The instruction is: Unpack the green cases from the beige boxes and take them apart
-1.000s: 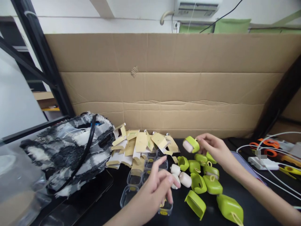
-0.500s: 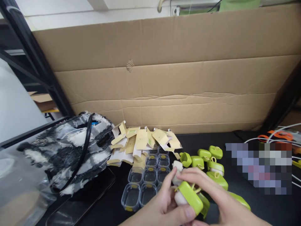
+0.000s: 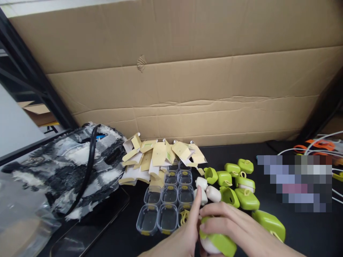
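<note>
In front of me, low in the view, I hold a small rounded case with a white body and a green cover (image 3: 223, 244). My right hand (image 3: 233, 225) has its fingers curled over the green part. Alongside, my left hand (image 3: 186, 228) presses against the case, its index finger pointing up and its thumb hidden. Just beyond my fingertips are several small white cases (image 3: 213, 193). Several green covers (image 3: 248, 199) with pale loops lie to the right, one of them an open, hollow shell (image 3: 229, 197).
Clear plastic tubs (image 3: 147, 218) stand in rows left of my hands; one contains yellow loops (image 3: 184, 216). Behind them lie unfolded small cartons (image 3: 160, 153). A shaggy grey-black bag (image 3: 69, 171) and plastic bag (image 3: 24, 214) sit left. Cardboard (image 3: 187, 82) walls the back; cables (image 3: 321, 142) lie right.
The view has tipped downward. My right fingers have closed over the green cover, and the case has turned and moved lower. White cases and yellow loops formerly behind my hands now show.
</note>
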Demonstrator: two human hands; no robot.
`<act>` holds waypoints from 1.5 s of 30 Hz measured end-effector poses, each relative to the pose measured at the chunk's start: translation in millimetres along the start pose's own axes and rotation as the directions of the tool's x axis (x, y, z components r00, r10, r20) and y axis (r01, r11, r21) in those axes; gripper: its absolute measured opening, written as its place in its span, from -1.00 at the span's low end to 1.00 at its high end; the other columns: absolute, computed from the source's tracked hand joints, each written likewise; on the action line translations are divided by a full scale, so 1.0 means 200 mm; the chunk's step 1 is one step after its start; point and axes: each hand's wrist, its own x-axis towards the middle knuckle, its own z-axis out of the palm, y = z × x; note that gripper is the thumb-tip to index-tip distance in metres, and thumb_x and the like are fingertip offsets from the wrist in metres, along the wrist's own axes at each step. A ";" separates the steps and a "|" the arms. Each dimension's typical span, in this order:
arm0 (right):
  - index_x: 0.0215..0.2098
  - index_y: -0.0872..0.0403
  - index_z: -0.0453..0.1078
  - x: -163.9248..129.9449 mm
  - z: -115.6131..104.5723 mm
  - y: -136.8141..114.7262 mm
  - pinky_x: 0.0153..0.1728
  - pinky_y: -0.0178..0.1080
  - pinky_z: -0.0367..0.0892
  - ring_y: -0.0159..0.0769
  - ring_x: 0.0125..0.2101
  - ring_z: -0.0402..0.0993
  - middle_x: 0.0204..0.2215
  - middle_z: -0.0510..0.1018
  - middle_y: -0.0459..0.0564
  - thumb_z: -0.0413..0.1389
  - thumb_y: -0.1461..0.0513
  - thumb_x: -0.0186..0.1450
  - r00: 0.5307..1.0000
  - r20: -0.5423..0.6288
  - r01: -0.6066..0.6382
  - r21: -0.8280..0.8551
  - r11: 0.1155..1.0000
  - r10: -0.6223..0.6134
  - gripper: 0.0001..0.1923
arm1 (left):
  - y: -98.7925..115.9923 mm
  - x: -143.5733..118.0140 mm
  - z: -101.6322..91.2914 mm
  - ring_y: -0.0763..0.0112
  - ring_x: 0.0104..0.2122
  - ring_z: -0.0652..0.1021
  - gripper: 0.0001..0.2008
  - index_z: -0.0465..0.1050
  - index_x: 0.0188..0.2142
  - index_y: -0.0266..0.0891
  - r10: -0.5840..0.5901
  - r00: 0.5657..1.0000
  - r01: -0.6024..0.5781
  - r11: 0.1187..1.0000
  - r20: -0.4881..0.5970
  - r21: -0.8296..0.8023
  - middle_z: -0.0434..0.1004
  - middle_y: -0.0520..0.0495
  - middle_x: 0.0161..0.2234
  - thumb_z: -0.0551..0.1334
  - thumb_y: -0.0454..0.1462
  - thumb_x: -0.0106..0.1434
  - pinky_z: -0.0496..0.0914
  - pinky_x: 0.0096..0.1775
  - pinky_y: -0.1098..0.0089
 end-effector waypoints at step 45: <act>0.05 -0.09 0.18 -0.04 -0.22 0.11 -0.07 -0.30 0.37 -0.24 -0.04 0.36 -0.08 0.37 -0.01 0.17 0.24 0.23 0.875 -0.484 -0.023 -0.087 0.996 -0.022 -0.55 | 0.31 0.32 -0.13 0.11 -0.15 0.45 -0.73 0.44 -0.23 -0.20 0.256 0.961 -0.045 0.526 -0.107 0.850 0.47 -0.09 -0.25 0.30 -0.29 0.01 0.36 -0.12 0.17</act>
